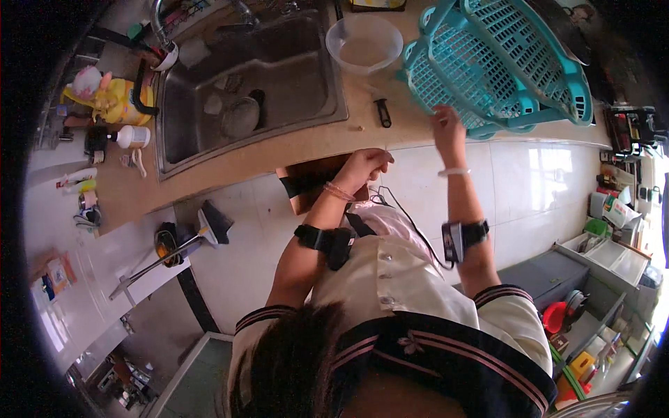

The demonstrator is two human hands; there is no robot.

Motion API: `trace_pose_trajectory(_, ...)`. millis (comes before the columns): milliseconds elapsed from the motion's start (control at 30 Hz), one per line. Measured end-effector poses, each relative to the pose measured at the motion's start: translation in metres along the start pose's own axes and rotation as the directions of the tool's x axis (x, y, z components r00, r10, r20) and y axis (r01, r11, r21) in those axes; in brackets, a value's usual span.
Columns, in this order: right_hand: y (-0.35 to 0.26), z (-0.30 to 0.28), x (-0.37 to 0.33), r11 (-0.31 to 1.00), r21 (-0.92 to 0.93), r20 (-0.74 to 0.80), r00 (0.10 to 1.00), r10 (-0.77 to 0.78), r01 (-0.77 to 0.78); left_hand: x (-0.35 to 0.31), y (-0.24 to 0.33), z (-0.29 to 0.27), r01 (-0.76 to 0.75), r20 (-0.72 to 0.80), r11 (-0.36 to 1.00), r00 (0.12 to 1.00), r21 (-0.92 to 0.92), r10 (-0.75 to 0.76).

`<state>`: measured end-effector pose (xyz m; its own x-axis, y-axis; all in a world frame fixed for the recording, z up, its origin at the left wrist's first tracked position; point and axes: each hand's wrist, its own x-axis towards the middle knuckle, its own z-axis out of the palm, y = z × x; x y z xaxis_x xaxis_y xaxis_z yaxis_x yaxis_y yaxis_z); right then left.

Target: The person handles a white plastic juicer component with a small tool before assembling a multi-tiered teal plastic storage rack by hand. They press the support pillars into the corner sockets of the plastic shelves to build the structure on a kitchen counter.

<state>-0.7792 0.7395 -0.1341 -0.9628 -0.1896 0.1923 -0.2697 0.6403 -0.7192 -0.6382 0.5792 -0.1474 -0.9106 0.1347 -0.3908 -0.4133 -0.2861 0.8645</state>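
The right hand (446,124) is raised to the tilted teal plastic basket (498,59) on the counter (293,150), fingers apparently closed on its lower rim, while the left hand (366,167) seems closed on a brown board (313,182) at the edge; best to steady the basket before shifting it.

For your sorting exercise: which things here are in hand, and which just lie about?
In hand:
left hand on brown wooden board
right hand on teal plastic lattice basket

Lying about:
clear plastic bowl
black-handled knife
steel sink
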Motion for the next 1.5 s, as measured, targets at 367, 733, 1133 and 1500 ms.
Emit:
trace_pose_trajectory(367, 0.063, -0.007, 0.067, 0.741, -0.267, 0.441, 0.762, -0.475, 0.616, -0.01, -0.003, -0.005, 0.028, -0.001, 0.846, 0.999, -0.533, -0.033)
trace_pose_trajectory(733, 0.08, -0.003, 0.074, 0.795, -0.259, 0.493, 0.783, -0.38, 0.549, -0.005, -0.005, -0.001, 0.037, 0.009, 0.785, 0.999, -0.619, -0.04)
trace_pose_trajectory(1133, 0.057, -0.008, 0.084, 0.633, -0.491, 0.579, 0.767, -0.276, 0.599, -0.01, -0.013, -0.008, 0.06, 0.001, 0.758, 0.997, -0.649, -0.078)
trace_pose_trajectory(1500, 0.085, -0.016, 0.083, 0.633, -0.513, 0.418, 0.813, -0.406, 0.58, -0.008, -0.012, -0.008, 0.054, -0.017, 0.757, 0.996, -0.652, -0.086)
